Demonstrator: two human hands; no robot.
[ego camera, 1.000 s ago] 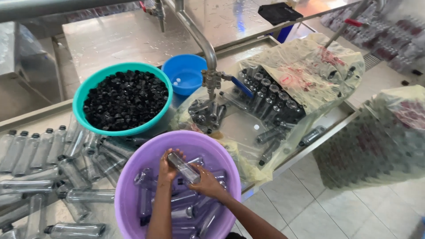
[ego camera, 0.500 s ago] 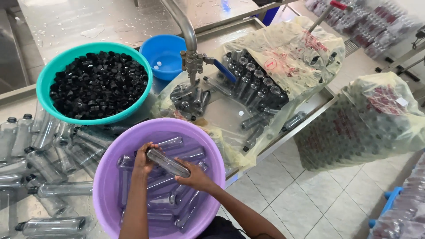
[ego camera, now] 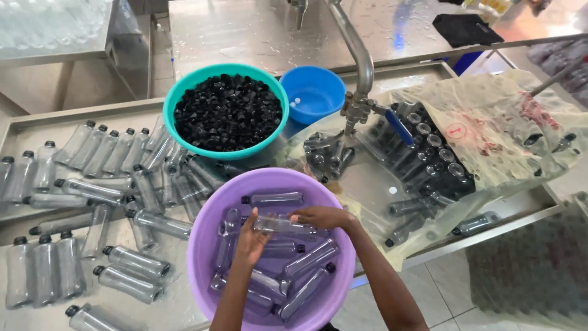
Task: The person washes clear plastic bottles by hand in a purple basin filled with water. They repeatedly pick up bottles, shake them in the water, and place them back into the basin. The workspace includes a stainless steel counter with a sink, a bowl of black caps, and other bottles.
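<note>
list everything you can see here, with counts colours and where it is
purple basin: one, front centre, holds several clear capped bottles
clear bottle: one, held level over the purple basin between both hands
teal bowl: one, behind the basin, heaped with black caps
blue bowl: one, right of the teal bowl
capped bottles: many, clear with black caps, lying on the steel tray at left
uncapped bottles: many, on plastic sheeting at right
steel tap: one, centre back
black cloth: one, far table
left hand: on the bottle's left end
right hand: on its right end

Two bare, sleeveless forearms
</note>
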